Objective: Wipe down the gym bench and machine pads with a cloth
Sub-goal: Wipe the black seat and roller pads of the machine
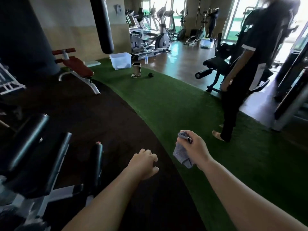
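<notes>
Gripping a crumpled grey cloth (182, 155), the right hand (195, 147) hung over green turf (166, 105). Just left of it the left hand (144, 164) held nothing, fingers loosely curled. Left of that hand sat a black padded bench (31, 144). Far beyond both hands stood a clear plastic tub (120, 60), something pale in its bottom, and a metal cup (137, 69), contents unseen.

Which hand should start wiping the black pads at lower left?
Right, probably. The right hand already grips the grey cloth; the left hand is nearer the black pads but holds nothing.
</notes>
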Action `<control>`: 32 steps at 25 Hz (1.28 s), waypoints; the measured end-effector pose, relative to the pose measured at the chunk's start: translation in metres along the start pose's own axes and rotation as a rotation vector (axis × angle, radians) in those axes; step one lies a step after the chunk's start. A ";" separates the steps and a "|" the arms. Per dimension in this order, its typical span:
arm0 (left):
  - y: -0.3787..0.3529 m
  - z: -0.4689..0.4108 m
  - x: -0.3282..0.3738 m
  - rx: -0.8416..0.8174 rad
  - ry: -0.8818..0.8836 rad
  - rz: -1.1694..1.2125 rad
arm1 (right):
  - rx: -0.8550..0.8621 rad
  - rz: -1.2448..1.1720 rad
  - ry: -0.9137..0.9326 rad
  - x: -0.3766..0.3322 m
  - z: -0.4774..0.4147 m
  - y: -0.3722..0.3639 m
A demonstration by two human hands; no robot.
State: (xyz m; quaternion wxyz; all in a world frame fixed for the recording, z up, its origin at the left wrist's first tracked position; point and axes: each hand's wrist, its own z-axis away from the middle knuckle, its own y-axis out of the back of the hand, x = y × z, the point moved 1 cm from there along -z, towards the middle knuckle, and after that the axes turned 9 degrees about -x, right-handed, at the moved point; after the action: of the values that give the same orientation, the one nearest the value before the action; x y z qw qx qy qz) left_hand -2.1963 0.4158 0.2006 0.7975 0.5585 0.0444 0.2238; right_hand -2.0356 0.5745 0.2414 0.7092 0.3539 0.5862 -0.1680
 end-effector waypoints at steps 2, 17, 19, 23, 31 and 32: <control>0.018 -0.049 -0.029 0.002 0.009 -0.001 | -0.016 -0.018 0.001 -0.005 -0.059 -0.011; 0.200 -0.416 -0.245 0.000 0.069 -0.024 | -0.087 -0.070 -0.036 -0.027 -0.520 -0.057; 0.226 -0.465 -0.272 0.020 0.121 0.017 | -0.142 -0.068 -0.021 -0.036 -0.595 -0.060; 0.275 -0.533 -0.331 0.071 0.224 0.081 | -0.262 0.000 0.029 -0.068 -0.726 -0.083; 0.335 -0.627 -0.510 0.166 0.458 0.161 | -0.499 0.154 0.136 -0.120 -0.949 -0.226; 0.344 -0.633 -0.538 0.173 0.490 0.174 | -0.525 0.160 0.147 -0.129 -0.973 -0.250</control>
State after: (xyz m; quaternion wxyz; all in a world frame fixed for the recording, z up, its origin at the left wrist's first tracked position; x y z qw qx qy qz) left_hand -2.9868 0.8434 0.1817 0.6902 0.5554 0.2067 0.4152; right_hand -2.9249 1.0587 0.2271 0.7433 0.2142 0.6297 0.0721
